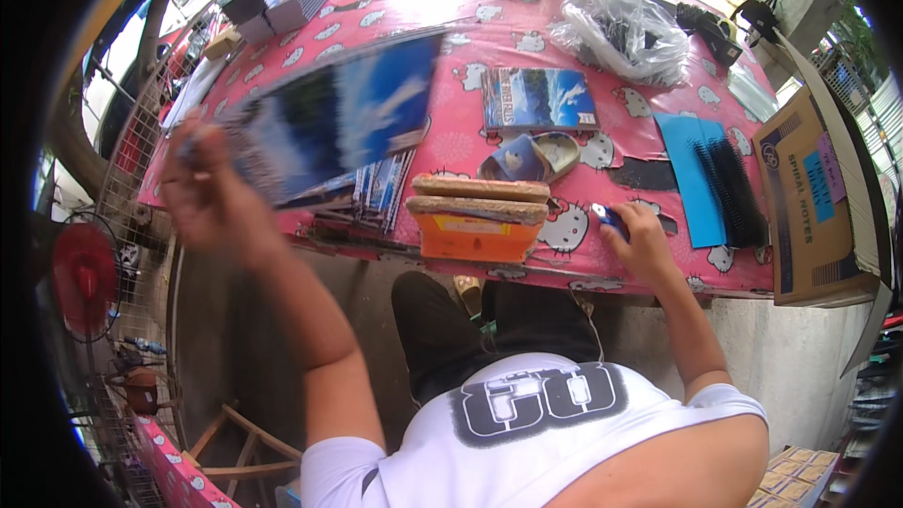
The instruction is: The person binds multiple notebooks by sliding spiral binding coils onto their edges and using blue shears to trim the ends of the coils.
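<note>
My left hand (202, 190), blurred by motion, grips one corner of a notebook (353, 113) with a blue sky-and-landscape cover. The notebook is raised and tilted over the left part of the table, above a pile of similar notebooks (384, 190). My right hand (645, 240) rests at the table's near edge, its fingers curled round a small blue-and-white tool (607, 214) whose kind I cannot make out. Between my hands stands an orange holder (480, 237) with worn boards along its top. Beyond it lie a small slipper-like thing (517, 160) and another notebook (541, 99) with a similar cover.
A pink cartoon-print cover (484, 14) spreads over the table. To the right, black spiral coils (729, 190) lie on a blue sheet (679, 155) beside a cardboard box (818, 198). Farther back are a clear plastic bag (625, 33) and stacked notebooks (299, 5).
</note>
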Tool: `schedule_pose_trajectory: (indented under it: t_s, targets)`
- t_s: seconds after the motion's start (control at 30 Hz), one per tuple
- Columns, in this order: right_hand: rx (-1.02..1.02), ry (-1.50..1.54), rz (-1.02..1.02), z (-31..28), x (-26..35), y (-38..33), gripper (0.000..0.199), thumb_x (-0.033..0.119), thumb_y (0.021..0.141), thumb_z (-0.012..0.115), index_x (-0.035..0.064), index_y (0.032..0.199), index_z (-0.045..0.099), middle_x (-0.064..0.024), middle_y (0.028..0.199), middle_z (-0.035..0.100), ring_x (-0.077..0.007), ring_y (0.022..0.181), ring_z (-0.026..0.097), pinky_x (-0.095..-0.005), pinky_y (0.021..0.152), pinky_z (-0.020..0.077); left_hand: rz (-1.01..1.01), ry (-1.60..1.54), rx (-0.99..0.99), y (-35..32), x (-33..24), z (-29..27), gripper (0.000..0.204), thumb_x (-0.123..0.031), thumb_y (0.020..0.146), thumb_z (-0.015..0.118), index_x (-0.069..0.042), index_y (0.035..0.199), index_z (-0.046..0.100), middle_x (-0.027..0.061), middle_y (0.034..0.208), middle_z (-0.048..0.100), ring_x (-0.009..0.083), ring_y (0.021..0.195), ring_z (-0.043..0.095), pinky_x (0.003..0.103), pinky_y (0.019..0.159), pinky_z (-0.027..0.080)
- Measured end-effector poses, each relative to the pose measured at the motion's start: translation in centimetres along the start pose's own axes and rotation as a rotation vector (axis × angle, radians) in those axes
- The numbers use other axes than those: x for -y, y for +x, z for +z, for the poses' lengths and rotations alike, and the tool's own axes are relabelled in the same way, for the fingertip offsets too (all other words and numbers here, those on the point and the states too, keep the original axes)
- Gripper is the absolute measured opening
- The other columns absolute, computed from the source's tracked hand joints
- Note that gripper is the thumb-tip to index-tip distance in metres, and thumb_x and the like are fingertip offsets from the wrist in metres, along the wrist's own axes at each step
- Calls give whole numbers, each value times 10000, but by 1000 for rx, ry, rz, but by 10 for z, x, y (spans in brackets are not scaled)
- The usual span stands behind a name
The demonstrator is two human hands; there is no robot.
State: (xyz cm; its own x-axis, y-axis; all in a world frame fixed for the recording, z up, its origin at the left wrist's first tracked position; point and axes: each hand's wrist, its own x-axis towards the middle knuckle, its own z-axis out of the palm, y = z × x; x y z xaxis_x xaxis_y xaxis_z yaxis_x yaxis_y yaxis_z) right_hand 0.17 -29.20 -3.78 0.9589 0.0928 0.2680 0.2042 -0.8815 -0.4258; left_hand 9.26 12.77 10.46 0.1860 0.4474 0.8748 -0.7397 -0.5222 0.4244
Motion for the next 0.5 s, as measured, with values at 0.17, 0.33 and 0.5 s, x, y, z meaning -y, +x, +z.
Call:
schedule_pose_trajectory:
  t_s: [0.17, 0.33, 0.5]
  targets:
    - [-187, -42, -212, 18, -39, 51, 411, 299, 771, 726, -11, 1026, 643, -226, 1051, 615, -385, 1031, 569, -428, 890, 449, 312, 17, 152, 106, 17, 21, 109, -62, 883, 581, 40, 905, 613, 88, 823, 659, 121, 683, 594, 235, 578, 478]
    - [-56, 21, 299, 44, -74, 193, 547, 444, 807, 676, -14, 1103, 629, -245, 1199, 550, -422, 1147, 493, -450, 988, 396, 331, 786, 937, 62, 119, 80, 386, -415, 894, 530, -108, 1128, 548, 74, 1208, 576, 247, 1197, 476, 623, 1038, 159]
    - [-35, -174, 575, 85, -70, 218, 716, 547, 737, 706, -28, 1145, 585, -238, 1333, 442, -400, 1242, 409, -463, 1001, 392, -313, 943, 1504, -50, 143, 47, 767, -660, 917, 246, -179, 1505, 142, 107, 1569, 85, 360, 1434, 77, 696, 1045, -39]
